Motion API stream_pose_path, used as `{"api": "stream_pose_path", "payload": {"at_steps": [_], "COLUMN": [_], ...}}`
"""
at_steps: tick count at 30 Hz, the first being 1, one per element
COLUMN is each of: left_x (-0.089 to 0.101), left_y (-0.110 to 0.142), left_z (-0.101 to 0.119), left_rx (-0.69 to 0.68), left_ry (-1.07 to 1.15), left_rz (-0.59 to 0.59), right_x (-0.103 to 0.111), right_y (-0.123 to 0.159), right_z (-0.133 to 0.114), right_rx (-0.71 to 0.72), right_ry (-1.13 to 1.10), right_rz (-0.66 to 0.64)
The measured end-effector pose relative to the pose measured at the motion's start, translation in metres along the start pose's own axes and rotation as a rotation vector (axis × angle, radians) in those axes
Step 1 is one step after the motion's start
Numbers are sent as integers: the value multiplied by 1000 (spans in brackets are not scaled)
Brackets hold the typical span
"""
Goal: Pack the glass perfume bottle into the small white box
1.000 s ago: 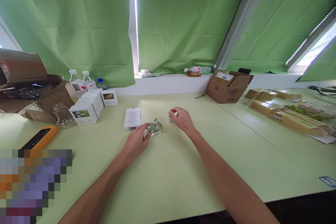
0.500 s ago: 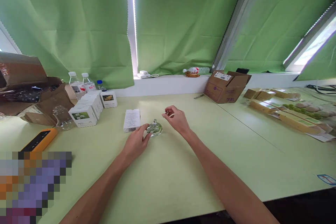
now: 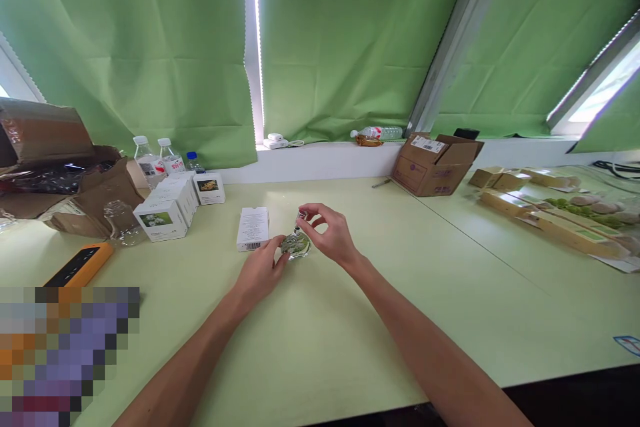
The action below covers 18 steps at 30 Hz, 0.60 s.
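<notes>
A round, clear glass bottle [image 3: 297, 247] with a narrow neck stands on the table. My left hand [image 3: 261, 270] is closed on its left side, thumb and fingers against the glass. At the top of the neck, my right hand [image 3: 330, 233] pinches a small shiny cap [image 3: 302, 215] between thumb and fingertips; whether the cap touches the neck I cannot tell. Just left of the bottle lies a white box [image 3: 253, 228] with printed text and a barcode.
White picture boxes [image 3: 163, 220] stand in a row at left, beside an empty clear bottle [image 3: 121, 223], an orange-and-black case [image 3: 80, 265] and an open carton [image 3: 95, 193]. Another carton [image 3: 433, 163] sits at the back right. Long yellowish boxes [image 3: 555, 220] lie far right.
My right hand has moved left, bringing the small cap from beside the bottle to above its neck. My left hand keeps its hold on the bottle.
</notes>
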<state>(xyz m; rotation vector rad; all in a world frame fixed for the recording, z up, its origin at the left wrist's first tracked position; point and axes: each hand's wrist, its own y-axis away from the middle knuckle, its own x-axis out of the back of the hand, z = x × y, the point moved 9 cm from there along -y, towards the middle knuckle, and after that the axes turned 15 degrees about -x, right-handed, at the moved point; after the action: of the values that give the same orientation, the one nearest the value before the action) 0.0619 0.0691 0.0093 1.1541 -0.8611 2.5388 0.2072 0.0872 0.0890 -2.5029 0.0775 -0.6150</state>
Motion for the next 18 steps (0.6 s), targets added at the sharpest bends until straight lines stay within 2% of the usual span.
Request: {"api": "stream_pose_path", "payload": {"at_steps": [18], "left_x": [3], "left_y": [1], "left_z": [2], "left_rx": [6], "left_ry": [-9], "left_rz": [15], "right_x": [-14], "right_y": [5], "right_z": [4], "right_rx": [77], "right_ry": [104], "right_rz": [-97]}}
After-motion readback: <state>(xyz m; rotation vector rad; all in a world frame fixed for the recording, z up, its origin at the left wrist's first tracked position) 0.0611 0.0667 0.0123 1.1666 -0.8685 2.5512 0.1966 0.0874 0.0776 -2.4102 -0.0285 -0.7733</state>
